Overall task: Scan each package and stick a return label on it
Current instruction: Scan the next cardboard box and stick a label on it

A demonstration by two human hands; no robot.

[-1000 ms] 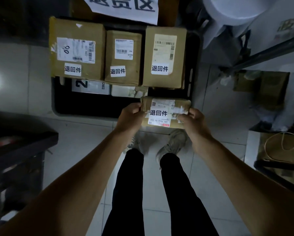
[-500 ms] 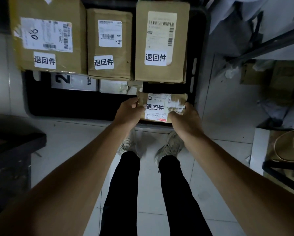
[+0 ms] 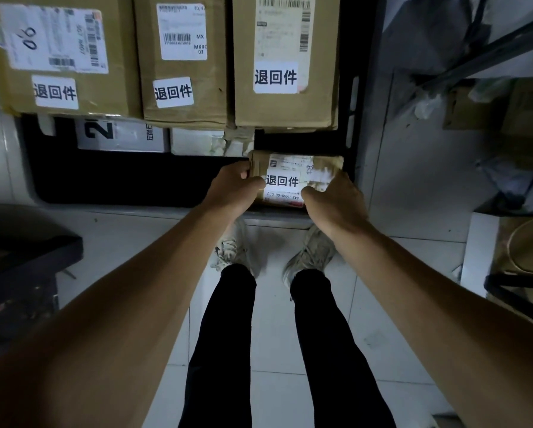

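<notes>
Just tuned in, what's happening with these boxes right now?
A person holds a small cardboard package with both hands, the left hand and right hand gripping its ends, over the near right corner of a black bin. It already carries a white return label. Three larger boxes in the bin wear the same label.

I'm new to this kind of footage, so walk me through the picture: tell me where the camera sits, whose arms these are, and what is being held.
There is no machine here. The camera is worn on a person's head and looks down, so you see their own arms, legs and shoes. The left hand and right hand grip a small cardboard package by its ends, over the near right part of a black crate on the floor. It already bears a white return label. Three bigger boxes, left, middle and right, lie at the far side, each with the same label.
</notes>
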